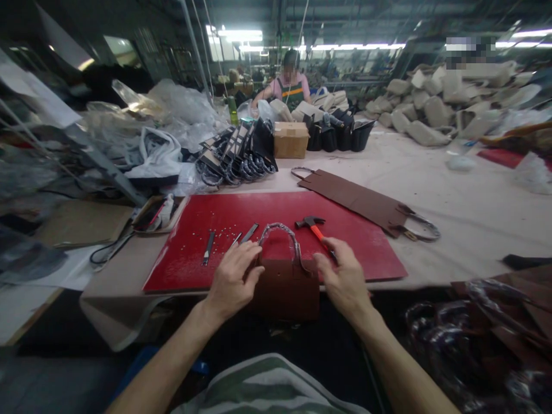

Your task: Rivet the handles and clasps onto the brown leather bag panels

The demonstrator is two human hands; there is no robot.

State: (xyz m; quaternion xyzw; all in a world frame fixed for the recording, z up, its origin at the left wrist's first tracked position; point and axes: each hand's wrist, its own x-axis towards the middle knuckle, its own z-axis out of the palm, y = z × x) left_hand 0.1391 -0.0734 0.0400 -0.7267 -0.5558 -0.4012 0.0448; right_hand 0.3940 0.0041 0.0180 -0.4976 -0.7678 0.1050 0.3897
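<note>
A brown leather bag panel (284, 290) hangs over the front edge of a red work board (224, 207). Its looped handle (278, 227), wrapped in clear plastic, rises onto the board. My left hand (235, 276) is at the panel's left side, thumb apart from the fingers. Just beyond its fingertips lie metal hand tools, among them a flat bar-like one (249, 233). On the panel's right is my right hand (342, 276), fingers apart. Close to those fingers lies a claw hammer (317, 230) with an orange handle, its lower end partly hidden by the hand.
A forked-tip tool (208, 248) lies among small pale bits. Another brown panel (357, 198) with handles stretches to the right. Behind stand a cardboard box (291, 141) and black bag pieces (241, 149). A person (291, 86) works across the table. Wrapped brown pieces (457, 328) are piled at lower right.
</note>
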